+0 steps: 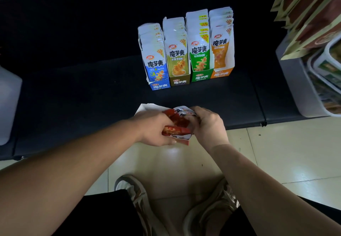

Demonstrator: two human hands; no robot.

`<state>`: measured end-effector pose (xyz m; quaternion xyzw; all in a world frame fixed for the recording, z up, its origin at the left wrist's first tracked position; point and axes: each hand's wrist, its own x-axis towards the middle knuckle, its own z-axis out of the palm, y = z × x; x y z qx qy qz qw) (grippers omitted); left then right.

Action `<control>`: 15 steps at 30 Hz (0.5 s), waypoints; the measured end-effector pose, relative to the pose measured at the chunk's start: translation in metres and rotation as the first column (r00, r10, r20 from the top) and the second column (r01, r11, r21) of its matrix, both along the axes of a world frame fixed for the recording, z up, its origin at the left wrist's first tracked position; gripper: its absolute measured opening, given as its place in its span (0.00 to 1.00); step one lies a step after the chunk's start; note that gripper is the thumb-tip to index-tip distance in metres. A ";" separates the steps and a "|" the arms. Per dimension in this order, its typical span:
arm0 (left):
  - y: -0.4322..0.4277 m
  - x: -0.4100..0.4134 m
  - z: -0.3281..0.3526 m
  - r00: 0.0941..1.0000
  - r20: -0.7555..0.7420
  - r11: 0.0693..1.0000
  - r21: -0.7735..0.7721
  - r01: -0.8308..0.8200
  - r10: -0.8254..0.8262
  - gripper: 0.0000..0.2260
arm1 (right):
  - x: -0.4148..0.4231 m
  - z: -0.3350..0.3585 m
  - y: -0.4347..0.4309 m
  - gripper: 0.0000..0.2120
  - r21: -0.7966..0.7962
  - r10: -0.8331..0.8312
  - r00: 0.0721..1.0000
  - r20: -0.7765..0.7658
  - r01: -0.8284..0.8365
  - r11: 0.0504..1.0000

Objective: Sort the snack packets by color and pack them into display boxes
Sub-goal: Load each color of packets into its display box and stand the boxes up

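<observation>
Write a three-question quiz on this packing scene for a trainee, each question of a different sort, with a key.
1. True or false: four filled display boxes stand in a row on the dark surface.
2. Which box stands at the left end of the row? A) orange B) green C) blue
3. Fill in: both hands hold packets coloured ____.

Key:
1. True: blue box, olive box, green box, orange box.
2. C.
3. Red: the left hand and right hand grip the red packets over a partly hidden white box.
</observation>
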<state>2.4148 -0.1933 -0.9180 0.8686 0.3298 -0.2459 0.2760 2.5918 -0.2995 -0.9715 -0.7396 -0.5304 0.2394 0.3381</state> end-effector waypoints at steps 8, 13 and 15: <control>-0.011 -0.002 0.016 0.986 0.113 0.989 -0.094 -0.112 0.123 0.16 | 0.003 0.010 -0.005 0.07 0.033 -0.029 1.000 0.010 0.028 0.999; -0.005 0.000 0.022 0.921 0.389 0.995 0.076 -0.068 0.034 0.10 | 0.011 0.008 -0.008 0.09 0.036 -0.112 0.993 -0.028 0.113 0.993; 0.006 0.002 0.029 0.836 0.549 0.960 0.239 -0.143 -0.012 0.15 | 0.016 0.013 -0.005 0.09 0.018 -0.173 0.985 -0.023 0.173 0.985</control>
